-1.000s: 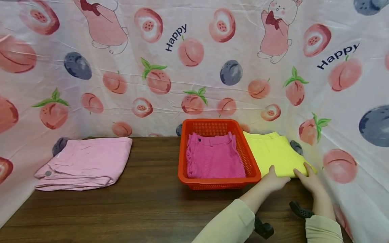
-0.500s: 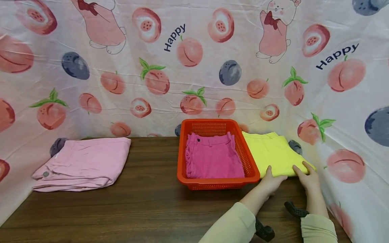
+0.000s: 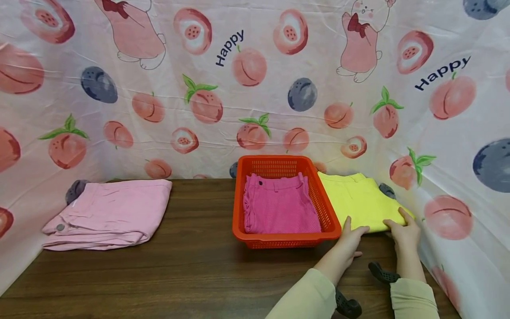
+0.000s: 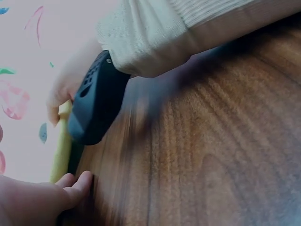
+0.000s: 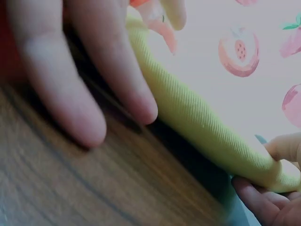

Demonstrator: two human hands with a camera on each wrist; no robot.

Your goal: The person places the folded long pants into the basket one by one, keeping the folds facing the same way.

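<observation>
Fruit-printed fabric [image 3: 167, 99] lines the far and side edges of a dark wooden table [image 3: 191, 279]. Right of centre stands a red basket [image 3: 287, 237]; a pink garment [image 3: 119, 208] lies folded far left, a magenta garment [image 3: 280, 206] inside the basket. Folded yellow cloth [image 3: 354, 199] sits just right of it, the right hand [image 3: 405, 235] pinching its near-right edge, the left hand [image 3: 345, 243], fingers extended, at its near-left edge.

dark "happy" [image 3: 229, 48] printed on the fruit-patterned backdrop cloth [image 3: 223, 153]; a second "happy" [image 3: 443, 73] on it, further right

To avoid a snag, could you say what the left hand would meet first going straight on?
The left hand would likely meet the folded yellow cloth garment first; whether they touch is unclear.
</observation>
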